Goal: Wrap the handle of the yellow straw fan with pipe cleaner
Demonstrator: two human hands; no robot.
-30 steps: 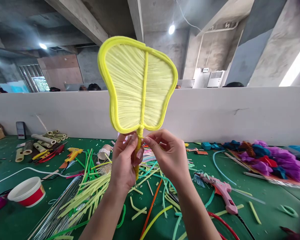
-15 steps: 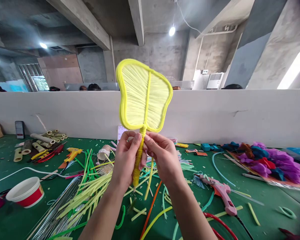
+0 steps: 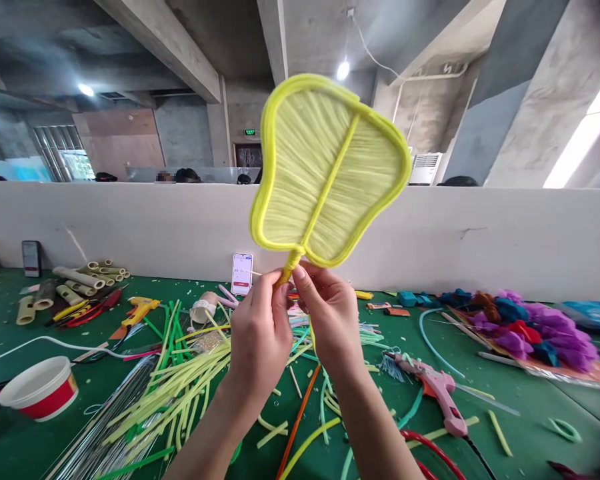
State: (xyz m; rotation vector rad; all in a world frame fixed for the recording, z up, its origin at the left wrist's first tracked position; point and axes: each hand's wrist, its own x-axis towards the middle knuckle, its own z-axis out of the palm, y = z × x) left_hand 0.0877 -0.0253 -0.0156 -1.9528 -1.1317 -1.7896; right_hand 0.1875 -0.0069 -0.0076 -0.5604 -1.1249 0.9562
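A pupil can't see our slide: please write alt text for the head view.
A yellow fan, tilted rightward, held up at its handle by left hand and right hand. Beneath, a green table bears pale yellow strips and a pink glue gun.

White cup (image 3: 55, 398) (red-banded) on green table (image 3: 525, 417), bamboo tubes (image 3: 79, 277), lit phone (image 3: 243, 273) before pale partition (image 3: 455, 257)

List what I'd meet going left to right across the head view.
Red-and-white cup, yellow glue gun, left hand, right hand, pink glue gun, pale green ring. The yellow fan spans across both hands, so I left it out.
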